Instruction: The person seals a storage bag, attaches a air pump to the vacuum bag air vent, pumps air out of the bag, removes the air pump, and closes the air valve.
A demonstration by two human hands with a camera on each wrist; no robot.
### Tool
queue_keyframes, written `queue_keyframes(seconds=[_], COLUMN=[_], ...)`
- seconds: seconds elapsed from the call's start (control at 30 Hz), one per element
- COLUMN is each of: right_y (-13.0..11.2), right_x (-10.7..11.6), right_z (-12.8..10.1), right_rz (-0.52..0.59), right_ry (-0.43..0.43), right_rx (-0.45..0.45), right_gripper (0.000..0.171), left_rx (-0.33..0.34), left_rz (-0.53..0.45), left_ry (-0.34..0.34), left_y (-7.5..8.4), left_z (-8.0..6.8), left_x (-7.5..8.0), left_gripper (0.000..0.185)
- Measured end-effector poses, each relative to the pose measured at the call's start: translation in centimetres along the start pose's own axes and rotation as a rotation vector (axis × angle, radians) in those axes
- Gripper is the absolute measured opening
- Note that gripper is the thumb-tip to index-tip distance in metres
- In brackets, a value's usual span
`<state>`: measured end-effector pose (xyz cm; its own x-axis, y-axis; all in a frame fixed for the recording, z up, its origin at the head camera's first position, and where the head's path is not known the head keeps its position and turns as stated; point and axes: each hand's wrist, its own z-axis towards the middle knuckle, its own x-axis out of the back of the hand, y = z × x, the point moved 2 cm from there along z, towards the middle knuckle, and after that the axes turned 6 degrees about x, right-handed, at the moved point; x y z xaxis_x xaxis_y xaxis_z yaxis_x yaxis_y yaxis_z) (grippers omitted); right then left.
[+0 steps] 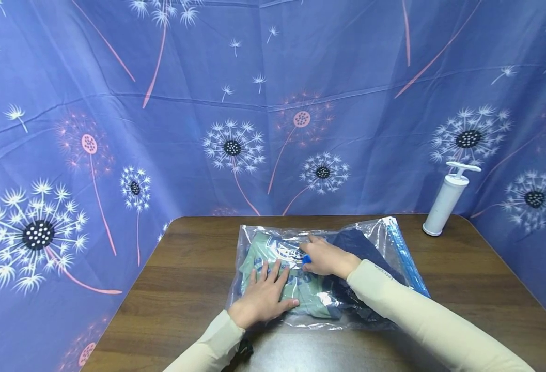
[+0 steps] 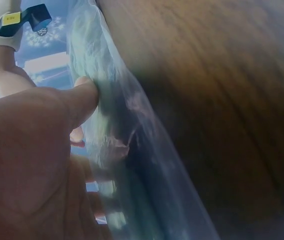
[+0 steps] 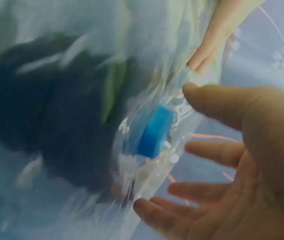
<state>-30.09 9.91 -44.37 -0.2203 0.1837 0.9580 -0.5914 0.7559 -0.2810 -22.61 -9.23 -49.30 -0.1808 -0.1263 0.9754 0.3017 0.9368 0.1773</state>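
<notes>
A clear plastic vacuum storage bag [image 1: 296, 324] lies on the table with folded clothes inside. On its left is a green printed garment [image 1: 261, 248], on its right a dark navy one [image 1: 358, 245]. My left hand [image 1: 261, 299] rests on the bag's front left part, fingers extended over the green garment. Near the bag's middle sits a round blue valve cap [image 3: 157, 132]. Around that cap hover the spread, slightly bent fingers of my right hand [image 1: 327, 257], with a gap to the cap in the right wrist view. A blue zip strip [image 1: 407, 253] runs along the bag's right edge.
A white hand pump [image 1: 445, 201] with a T-shaped handle stands upright at the back right of the brown wooden table [image 1: 184, 274]. Behind the table and at both sides hangs a blue cloth [image 1: 184, 134] with dandelion prints.
</notes>
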Motion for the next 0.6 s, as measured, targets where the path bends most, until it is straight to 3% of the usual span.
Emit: queue_keyframes(seconds=[0.2, 0.27, 0.4, 0.6], right_y=[-0.4, -0.5, -0.7, -0.8], right_x=[-0.5, -0.7, -1.0, -1.2], right_z=[0.7, 0.8, 1.2, 1.4], right_rz=[-0.009, -0.009, -0.003, -0.008], right_ry=[0.043, 0.065, 0.094, 0.085], right_rx=[-0.105, -0.112, -0.096, -0.087], right_gripper=[0.057, 0.046, 0.008, 0.02], left_rx=[-0.007, -0.004, 0.001, 0.002], left_rz=[-0.004, -0.006, -0.004, 0.002], left_ry=[-0.004, -0.003, -0.003, -0.003], left_y=[0.0, 0.0, 0.0, -0.1], left_z=[0.1, 0.1, 0.1, 0.0], left_x=[-0.1, -0.1, -0.1, -0.2], left_gripper=[0.09, 0.09, 0.09, 0.091])
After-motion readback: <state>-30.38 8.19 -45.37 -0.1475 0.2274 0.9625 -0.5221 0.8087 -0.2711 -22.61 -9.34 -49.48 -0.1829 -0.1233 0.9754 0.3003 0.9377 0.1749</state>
